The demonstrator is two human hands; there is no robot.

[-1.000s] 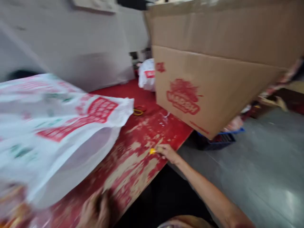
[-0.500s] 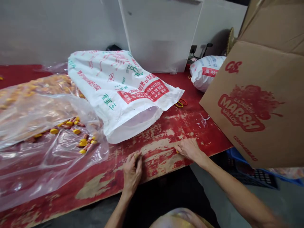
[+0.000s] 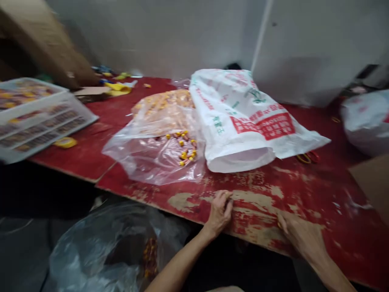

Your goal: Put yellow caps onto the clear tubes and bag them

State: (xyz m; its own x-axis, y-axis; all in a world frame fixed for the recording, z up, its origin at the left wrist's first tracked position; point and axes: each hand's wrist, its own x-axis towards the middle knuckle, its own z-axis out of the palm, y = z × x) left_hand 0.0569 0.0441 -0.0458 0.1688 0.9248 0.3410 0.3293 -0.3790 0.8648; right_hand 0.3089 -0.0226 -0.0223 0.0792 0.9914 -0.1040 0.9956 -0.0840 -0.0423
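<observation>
My left hand (image 3: 219, 213) rests at the near edge of the worn red tabletop (image 3: 258, 198), fingers curled closed. What it holds, if anything, is hidden. To its right, my right hand (image 3: 302, 233) is closed too, slightly blurred, with a small yellow piece (image 3: 278, 224) showing at its fingertips. Beyond both hands lies a white woven sack (image 3: 243, 105) with red and green print, its open mouth towards me. Left of the sack, a clear plastic bag (image 3: 146, 158) spreads over the table. Small yellow-and-brown pieces (image 3: 185, 156) lie loose at its front, with a heap behind.
At the left stands a translucent crate (image 3: 45, 121) filled with similar pieces, near a yellow tape roll (image 3: 66, 142). Scissors (image 3: 306, 157) lie right of the sack. Another white sack (image 3: 367, 117) and a cardboard box (image 3: 375, 182) are far right. Below the edge hangs a clear bag (image 3: 91, 243).
The view has swung left, bringing the crate and the lower clear bag into sight and most of the cardboard box out. Both hands keep about the same place on the table, still closed.
</observation>
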